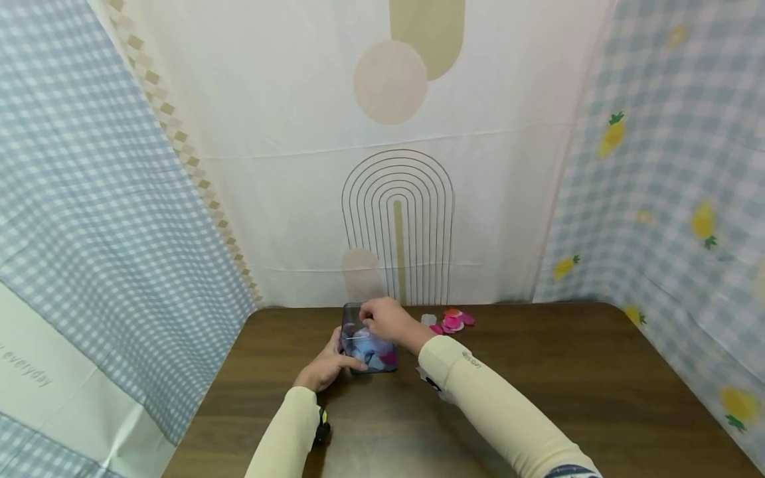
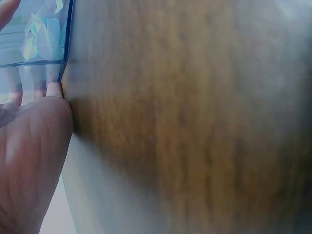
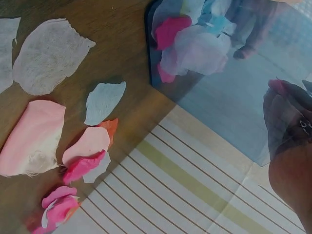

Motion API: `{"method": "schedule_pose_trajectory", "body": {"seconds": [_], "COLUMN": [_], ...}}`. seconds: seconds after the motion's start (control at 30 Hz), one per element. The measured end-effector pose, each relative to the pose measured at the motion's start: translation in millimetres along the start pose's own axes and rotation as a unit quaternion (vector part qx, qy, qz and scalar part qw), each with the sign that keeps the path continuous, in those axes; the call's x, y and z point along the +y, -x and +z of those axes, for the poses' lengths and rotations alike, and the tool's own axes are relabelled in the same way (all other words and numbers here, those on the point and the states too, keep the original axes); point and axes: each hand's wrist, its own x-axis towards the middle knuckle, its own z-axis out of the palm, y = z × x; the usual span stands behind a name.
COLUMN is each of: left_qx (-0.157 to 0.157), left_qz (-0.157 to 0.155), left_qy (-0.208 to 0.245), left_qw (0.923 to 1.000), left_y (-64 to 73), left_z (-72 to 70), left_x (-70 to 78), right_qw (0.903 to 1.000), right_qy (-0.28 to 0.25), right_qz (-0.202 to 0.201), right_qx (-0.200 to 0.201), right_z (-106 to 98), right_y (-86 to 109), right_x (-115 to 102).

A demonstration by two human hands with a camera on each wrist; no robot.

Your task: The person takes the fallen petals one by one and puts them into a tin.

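Note:
A clear plastic box (image 1: pixel 354 312) stands tilted near the table's back edge, with blue, pale and magenta petals (image 1: pixel 370 352) gathered in its near part. My left hand (image 1: pixel 325 365) grips the box from the left, its thumb across the near side. Through the plastic, some left fingers (image 2: pixel 40 90) show in the left wrist view. My right hand (image 1: pixel 385 318) is at the far end of the box, fingers bent. In the right wrist view that hand is dark, with a small pinkish spot by the fingertips; whether it pinches a petal is unclear.
Loose petals (image 1: pixel 454 321) in pink, orange and white lie on the brown wooden table (image 1: pixel 538 372) just right of the box. Larger pale petals (image 3: pixel 51 56) lie beside them. A patterned cloth (image 1: pixel 287 219) hangs directly behind the table, with checked cloths at both sides.

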Motion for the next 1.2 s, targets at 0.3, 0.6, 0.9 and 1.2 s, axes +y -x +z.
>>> {"method": "schedule_pose_trajectory", "body": {"seconds": [0.3,0.6,0.9,1.2], "left_qx": [0.003,0.009,0.016,0.013], "left_qz": [-0.001,-0.005,-0.006,-0.006], "left_qy": [-0.005,-0.005,-0.009,-0.005], "left_qw": [1.0000,0.9999,0.9998,0.9999], "left_y": [3.7,3.4,1.7,1.6], "left_z": [-6.4,-1.6,1.5,2.9], "left_x": [6.1,7.3,6.9,1.3], "right_qw": [0.9978,0.9951,0.9948,0.9936], "right_qy": [0.047,0.078,0.078,0.078], "right_qz": [0.021,0.018,0.025,0.038], "right_qx": [-0.042,-0.059,-0.062,-0.072], "right_z": [-2.6,-5.0,-5.1,-2.2], "right_y": [-11.3,-12.1,-11.3,-9.3], "right_x": [-8.3,-9.4,-7.6,-7.1]}}
